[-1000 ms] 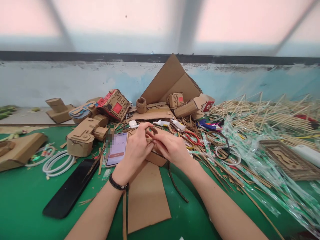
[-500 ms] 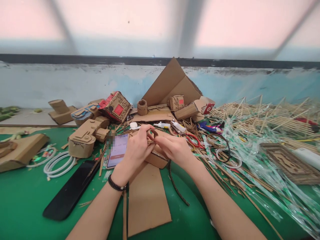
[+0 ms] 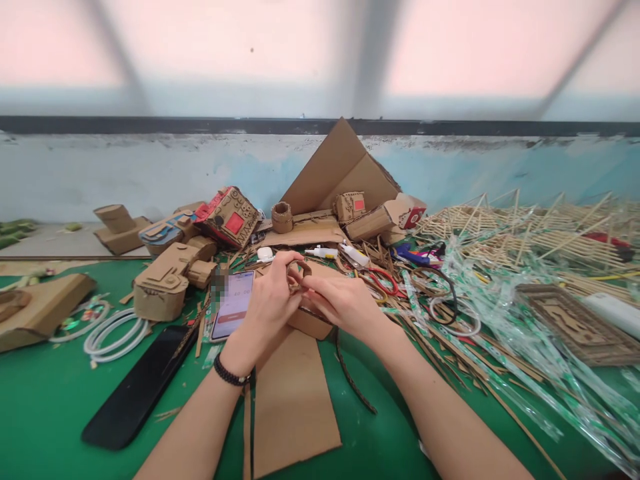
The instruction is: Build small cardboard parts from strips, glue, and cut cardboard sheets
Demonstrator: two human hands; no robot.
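Near the middle of the green table, a small curled cardboard strip point(image 3: 303, 268) is pinched between my two hands. My left hand point(image 3: 273, 293), with a black bracelet at the wrist, has its fingers bent round the strip's left side. The fingertips of my right hand point(image 3: 345, 300) press on its right side. Just beneath the hands sits a cardboard box point(image 3: 310, 323), partly covered by them. A flat cardboard sheet point(image 3: 295, 407) lies in front of the box, and a thin dark strip point(image 3: 353, 380) curves to its right.
A lit phone point(image 3: 233, 307) and a long black object point(image 3: 137, 387) lie to the left, near cardboard camera models point(image 3: 165, 283). Glue bottles point(image 3: 356, 254) and red-handled scissors point(image 3: 385, 281) are behind. Plastic wrap point(image 3: 505, 333) and wooden sticks point(image 3: 500, 227) cover the right.
The view has shifted slightly. The fingers of my left hand have opened a little round the curled strip, whose loop shows more clearly. Both hands still hold it.
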